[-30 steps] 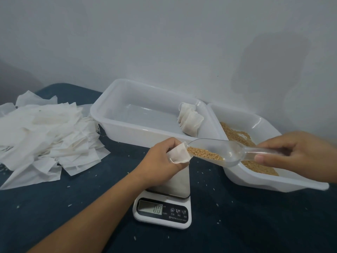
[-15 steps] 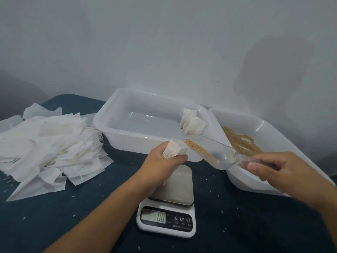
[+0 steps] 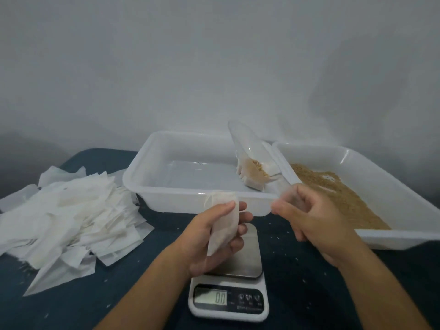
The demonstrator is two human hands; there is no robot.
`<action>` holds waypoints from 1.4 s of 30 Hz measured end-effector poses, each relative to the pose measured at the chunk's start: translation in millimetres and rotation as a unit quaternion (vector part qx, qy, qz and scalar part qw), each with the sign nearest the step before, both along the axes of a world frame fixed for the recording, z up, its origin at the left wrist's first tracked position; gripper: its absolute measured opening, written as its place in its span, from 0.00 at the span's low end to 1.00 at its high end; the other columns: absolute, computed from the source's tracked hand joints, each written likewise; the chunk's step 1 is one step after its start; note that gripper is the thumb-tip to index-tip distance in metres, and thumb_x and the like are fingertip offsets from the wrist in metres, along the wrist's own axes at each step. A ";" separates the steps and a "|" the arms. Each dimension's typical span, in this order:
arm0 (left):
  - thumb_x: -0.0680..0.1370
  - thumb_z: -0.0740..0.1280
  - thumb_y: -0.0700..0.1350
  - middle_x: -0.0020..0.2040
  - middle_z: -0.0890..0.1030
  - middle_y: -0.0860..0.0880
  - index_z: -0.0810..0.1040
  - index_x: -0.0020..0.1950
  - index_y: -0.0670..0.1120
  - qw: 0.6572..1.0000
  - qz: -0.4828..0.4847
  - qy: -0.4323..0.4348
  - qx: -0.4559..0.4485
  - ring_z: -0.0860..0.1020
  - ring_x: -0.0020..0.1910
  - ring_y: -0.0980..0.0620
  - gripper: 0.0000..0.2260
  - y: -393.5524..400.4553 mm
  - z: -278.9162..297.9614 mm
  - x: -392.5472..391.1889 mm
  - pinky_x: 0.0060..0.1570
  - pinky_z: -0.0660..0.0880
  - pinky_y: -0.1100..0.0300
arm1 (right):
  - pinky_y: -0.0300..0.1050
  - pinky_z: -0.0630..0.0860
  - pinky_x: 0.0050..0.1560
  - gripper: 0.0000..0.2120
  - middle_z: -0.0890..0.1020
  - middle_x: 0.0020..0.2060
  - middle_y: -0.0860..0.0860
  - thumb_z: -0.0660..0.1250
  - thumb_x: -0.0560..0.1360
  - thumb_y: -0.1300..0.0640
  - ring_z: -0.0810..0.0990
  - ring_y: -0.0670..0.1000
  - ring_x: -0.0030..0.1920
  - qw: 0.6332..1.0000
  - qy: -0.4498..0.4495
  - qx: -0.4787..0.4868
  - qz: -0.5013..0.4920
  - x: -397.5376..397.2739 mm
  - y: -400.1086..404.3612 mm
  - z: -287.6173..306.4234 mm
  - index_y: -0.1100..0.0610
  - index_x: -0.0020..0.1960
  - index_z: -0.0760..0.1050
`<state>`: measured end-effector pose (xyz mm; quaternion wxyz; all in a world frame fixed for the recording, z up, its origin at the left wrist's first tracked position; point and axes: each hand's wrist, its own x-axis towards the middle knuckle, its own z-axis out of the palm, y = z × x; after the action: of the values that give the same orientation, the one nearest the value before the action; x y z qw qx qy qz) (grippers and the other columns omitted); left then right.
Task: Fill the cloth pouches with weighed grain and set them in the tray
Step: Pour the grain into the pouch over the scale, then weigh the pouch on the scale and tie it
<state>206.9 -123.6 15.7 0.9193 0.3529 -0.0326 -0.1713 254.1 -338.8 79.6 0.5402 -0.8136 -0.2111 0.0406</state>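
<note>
Pile of empty pouches (image 3: 64, 217) at L on the cloth. Tray (image 3: 190, 196) w/ filled pouches (image 3: 252, 177) at its R end. Grain tray (image 3: 357, 191) at R. Scale (image 3: 229, 298) reads 0.0. L hand (image 3: 214, 236) grips pouch (image 3: 223, 225) above scale. R hand (image 3: 316, 222) fingers curled round scoop (image 3: 247, 148) handle, scoop tipped up, some grain (image 3: 258, 166) inside.

Makeshift packing station, likely a home room or small workshop; which cannot be told. Shown by: bare white wall (image 3: 214, 55), dark blue cloth-covered table (image 3: 71, 306), digital kitchen scale (image 3: 228, 298), white plastic tubs (image 3: 138, 184), loose pile of empty pouches (image 3: 66, 217).
</note>
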 end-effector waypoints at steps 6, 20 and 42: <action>0.76 0.75 0.54 0.52 0.81 0.46 0.83 0.62 0.46 0.994 -0.082 -0.058 0.046 0.77 0.44 0.53 0.18 1.9 -1.9 -3.6 0.41 0.73 0.61 | 0.36 0.72 0.26 0.10 0.87 0.50 0.46 0.79 0.74 0.52 0.80 0.43 0.30 0.993 0.029 0.049 0.105 3.0 28.9 -8.1 0.50 0.51 0.81; 0.80 0.71 0.51 0.58 0.85 0.44 0.84 0.61 0.48 0.925 0.070 -0.142 0.344 0.82 0.59 0.49 0.13 3.7 -3.6 0.3 0.63 0.77 0.52 | 0.35 0.72 0.30 0.12 0.76 0.29 0.46 0.80 0.73 0.55 0.72 0.44 0.28 0.992 -0.061 0.101 0.054 5.0 25.2 -20.9 0.52 0.41 0.75; 0.78 0.71 0.45 0.47 0.85 0.52 0.84 0.52 0.54 0.737 0.199 -0.163 0.625 0.83 0.49 0.49 0.06 39.8 -21.7 -10.5 0.56 0.80 0.47 | 0.41 0.76 0.32 0.15 0.84 0.36 0.48 0.80 0.69 0.41 0.77 0.42 0.29 0.999 -0.013 0.035 0.010 10.8 37.2 -65.6 0.48 0.41 0.76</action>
<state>196.4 -83.8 -6.0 0.4863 0.8687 0.0038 0.0936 265.0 -301.6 14.0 0.5650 -0.7926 -0.2275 0.0280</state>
